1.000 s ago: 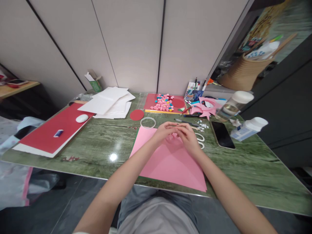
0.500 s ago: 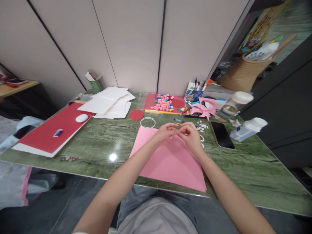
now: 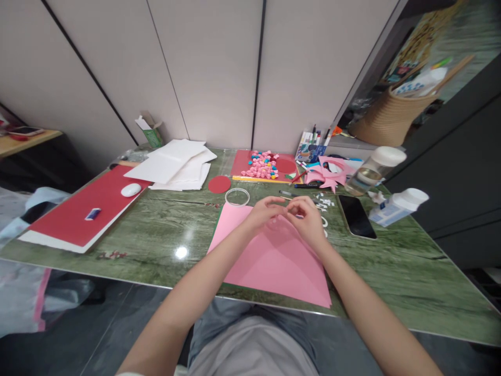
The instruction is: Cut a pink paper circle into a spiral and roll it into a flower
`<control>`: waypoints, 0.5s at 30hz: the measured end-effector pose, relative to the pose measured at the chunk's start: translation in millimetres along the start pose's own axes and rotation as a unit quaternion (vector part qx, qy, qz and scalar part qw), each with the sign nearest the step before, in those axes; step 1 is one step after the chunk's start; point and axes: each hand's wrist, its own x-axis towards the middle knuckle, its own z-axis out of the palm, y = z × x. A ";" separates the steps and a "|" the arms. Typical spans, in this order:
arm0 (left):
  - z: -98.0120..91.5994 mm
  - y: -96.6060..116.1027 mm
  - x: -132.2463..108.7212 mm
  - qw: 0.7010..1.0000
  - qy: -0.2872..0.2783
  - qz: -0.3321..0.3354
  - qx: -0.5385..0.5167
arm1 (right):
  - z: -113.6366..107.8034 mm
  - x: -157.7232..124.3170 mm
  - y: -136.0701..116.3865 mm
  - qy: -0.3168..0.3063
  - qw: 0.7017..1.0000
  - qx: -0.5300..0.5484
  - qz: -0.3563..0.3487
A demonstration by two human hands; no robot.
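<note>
My left hand (image 3: 264, 213) and my right hand (image 3: 306, 218) meet over the far part of a pink paper sheet (image 3: 270, 266). Both have their fingers bent and pinched close together, tip to tip. Whatever lies between the fingertips is too small or hidden to name. Just beyond the left hand is a white ring (image 3: 237, 197), like a roll of tape, lying flat. Small white paper scraps (image 3: 324, 201) and white rings (image 3: 324, 222) lie to the right of my right hand. A pen (image 3: 287, 194) rests behind the hands.
Pink, blue and yellow crumpled pieces (image 3: 261, 166) sit on red card at the back. White sheets (image 3: 172, 162) and a red board (image 3: 82, 209) with a white mouse (image 3: 131, 190) lie left. At right are a phone (image 3: 357, 216), a white bottle (image 3: 399, 207) and a clear bottle (image 3: 373, 169).
The fingertips of both hands have shifted very slightly, still pinched together in the same place. Everything else lies as before.
</note>
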 end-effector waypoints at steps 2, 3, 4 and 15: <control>-1.0 1.5 0.2 1.000 0.006 -0.002 -0.005 | -0.9 0.0 -1.4 0.001 1.000 -0.005 -0.004; -1.5 2.4 0.1 1.000 0.005 -0.005 -0.007 | -1.4 0.1 -1.7 0.001 1.000 -0.005 -0.005; -1.9 3.3 -0.1 1.000 0.004 -0.007 -0.010 | -1.7 0.2 -1.6 0.000 1.000 -0.004 -0.006; -1.9 4.5 -0.1 0.999 0.011 -0.019 -0.041 | 5.8 -2.9 4.3 -0.056 0.998 0.027 0.002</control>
